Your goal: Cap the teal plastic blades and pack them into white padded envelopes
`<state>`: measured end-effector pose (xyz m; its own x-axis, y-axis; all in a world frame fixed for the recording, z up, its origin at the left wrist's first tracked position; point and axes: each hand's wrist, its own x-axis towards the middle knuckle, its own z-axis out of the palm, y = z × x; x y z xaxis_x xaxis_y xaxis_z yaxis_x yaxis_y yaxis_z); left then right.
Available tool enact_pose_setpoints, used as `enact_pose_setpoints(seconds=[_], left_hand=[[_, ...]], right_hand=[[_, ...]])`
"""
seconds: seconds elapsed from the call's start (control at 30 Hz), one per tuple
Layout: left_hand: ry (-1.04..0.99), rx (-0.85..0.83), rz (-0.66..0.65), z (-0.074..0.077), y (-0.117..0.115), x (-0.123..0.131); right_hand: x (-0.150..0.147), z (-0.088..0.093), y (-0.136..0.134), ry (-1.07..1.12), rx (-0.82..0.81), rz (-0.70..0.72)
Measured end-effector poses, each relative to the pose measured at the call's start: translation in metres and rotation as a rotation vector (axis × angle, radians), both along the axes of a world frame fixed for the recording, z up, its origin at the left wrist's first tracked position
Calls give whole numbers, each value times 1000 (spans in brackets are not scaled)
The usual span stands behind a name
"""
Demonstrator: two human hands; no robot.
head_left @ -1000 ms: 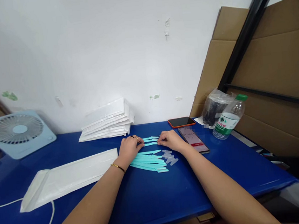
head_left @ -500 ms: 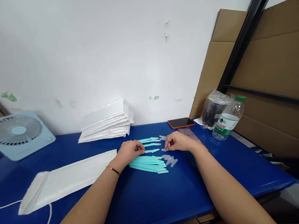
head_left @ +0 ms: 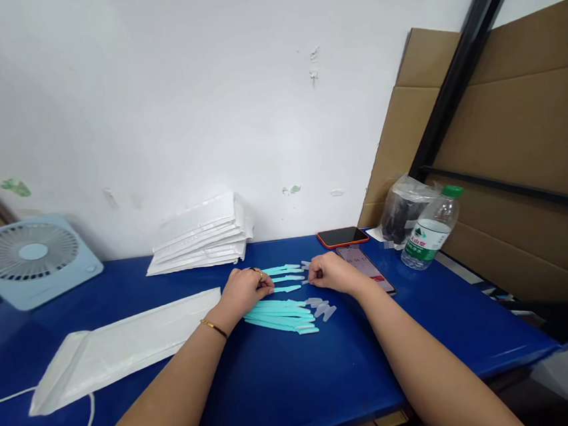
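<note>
Pinched in my left hand [head_left: 245, 289] is the handle end of a turquoise eyebrow razor [head_left: 288, 289], its blade end pointing right. My right hand [head_left: 331, 274] closes its fingertips on a small clear blade cap [head_left: 305, 282], just right of that razor's tip and partly hidden by the fingers. Two more razors [head_left: 282, 269] lie behind, with clear caps at their right ends. Nearer to me several turquoise razors [head_left: 284, 317] are fanned out in a bunch. Loose clear caps [head_left: 322, 308] lie beside their tips.
A white padded envelope [head_left: 135, 341] lies at left, with a stack of white envelopes [head_left: 201, 238] behind. A blue fan [head_left: 37, 257] stands far left. Two phones, one orange-edged [head_left: 342, 236] and one lit [head_left: 367, 268], lie near a water bottle [head_left: 429, 232]. The blue table [head_left: 300, 379] meets a wall.
My right hand has shifted slightly left with the cap, closer to the razor tip. My left hand stays on the razor. The whole view has moved a little.
</note>
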<state>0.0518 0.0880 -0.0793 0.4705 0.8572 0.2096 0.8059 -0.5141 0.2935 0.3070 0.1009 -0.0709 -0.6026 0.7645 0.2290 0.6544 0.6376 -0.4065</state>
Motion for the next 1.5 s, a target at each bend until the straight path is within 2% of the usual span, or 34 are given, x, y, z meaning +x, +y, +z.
enact_pose_setpoints(seconds=[0.07, 0.2, 0.43, 0.63, 0.77, 0.83, 0.93, 1.0, 1.07, 1.2, 1.37, 1.5], left_hand=[[-1, 2, 2, 0, 0, 0], [-10, 5, -3, -1, 1, 0], [-3, 6, -15, -2, 2, -1], [-36, 8, 1, -4, 1, 10], [-43, 77, 40, 3, -4, 11], [-52, 40, 12, 7, -7, 7], [-39, -135, -58, 10, -9, -2], [-29, -219, -44, 8, -8, -5], [-19, -203, 9, 6, -6, -6], [0, -63, 68, 4, -4, -5], [-6, -111, 7, 8, -8, -2], [12, -88, -15, 12, -13, 2]], right_hand=[[-2, -2, 1, -16, 38, 41], [-4, -3, 0, -7, -5, 90], [-5, -6, 0, 77, -115, -29], [-18, -8, 2, 81, -74, -47], [-13, 2, -2, 76, -27, -92], [-6, 10, -6, 69, -94, -49], [3, 18, -12, -3, -299, 83], [4, 19, -13, -38, -357, 113], [3, 17, -12, -39, -330, 84], [3, 15, -9, -30, -257, 24], [5, 17, -9, -52, -273, 0], [5, 20, -12, -49, -275, -38]])
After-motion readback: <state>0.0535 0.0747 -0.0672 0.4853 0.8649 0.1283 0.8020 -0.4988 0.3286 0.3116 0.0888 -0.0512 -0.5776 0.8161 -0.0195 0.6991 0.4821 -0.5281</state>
